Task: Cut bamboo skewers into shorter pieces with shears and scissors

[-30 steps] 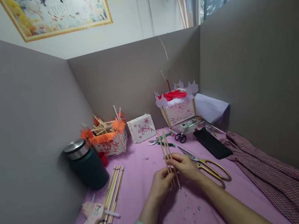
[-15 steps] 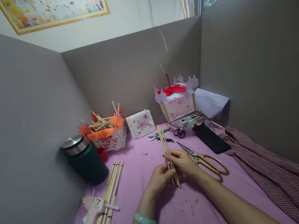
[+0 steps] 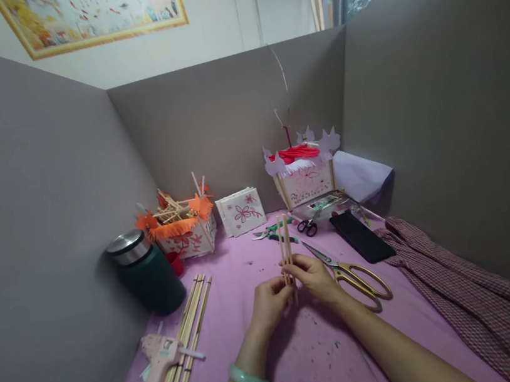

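Note:
A few thin wooden sticks stand nearly upright over the middle of the table, pinched between both hands. My left hand grips them near the lower end, fingers closed. My right hand is closed on them a little higher up; its fingertips partly hide the sticks. To the right of that hand lie gold-handled scissors. Beyond the sticks' tops rest green-handled pruning shears. Several more sticks, some with dark bands, lie at the left beside a pink glue gun.
A dark green flask stands at left near an orange-fringed box of sticks. At the back are flower-drawn cards and a purple-trimmed box. Small black scissors, a black phone and checked cloth lie right.
The sticks have swung from a slight slant to nearly upright, and their lower ends have risen between my hands. Both hands keep hold in about the same place.

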`<state>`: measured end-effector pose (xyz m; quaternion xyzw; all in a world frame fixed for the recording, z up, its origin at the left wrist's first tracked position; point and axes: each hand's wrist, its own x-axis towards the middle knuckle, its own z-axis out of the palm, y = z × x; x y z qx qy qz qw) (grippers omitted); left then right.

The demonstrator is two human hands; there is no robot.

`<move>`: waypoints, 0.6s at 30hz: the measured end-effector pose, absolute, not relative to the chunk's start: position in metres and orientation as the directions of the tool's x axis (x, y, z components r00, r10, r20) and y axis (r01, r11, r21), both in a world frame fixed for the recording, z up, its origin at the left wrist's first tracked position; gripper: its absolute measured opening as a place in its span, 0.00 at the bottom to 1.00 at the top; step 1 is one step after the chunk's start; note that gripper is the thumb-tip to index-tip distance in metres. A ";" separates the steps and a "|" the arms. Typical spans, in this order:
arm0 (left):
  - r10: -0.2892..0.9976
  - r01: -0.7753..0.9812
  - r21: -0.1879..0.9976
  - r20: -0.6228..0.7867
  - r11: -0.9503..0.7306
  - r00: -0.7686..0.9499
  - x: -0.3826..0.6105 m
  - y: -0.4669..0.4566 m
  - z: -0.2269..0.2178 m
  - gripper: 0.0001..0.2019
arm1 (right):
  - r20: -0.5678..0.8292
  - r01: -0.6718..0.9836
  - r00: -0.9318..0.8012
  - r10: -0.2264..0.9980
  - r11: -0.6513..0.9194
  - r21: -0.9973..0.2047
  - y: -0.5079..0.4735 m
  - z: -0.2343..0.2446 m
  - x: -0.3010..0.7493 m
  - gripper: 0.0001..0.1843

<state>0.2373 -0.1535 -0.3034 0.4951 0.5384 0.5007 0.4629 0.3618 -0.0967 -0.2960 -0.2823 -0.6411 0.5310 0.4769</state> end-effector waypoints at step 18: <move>0.997 -0.028 0.999 0.021 -0.023 -0.080 0.233 -0.149 -0.317 0.09 | 0.326 -0.098 -0.414 0.850 0.315 -0.944 -0.092 -0.306 0.359 0.09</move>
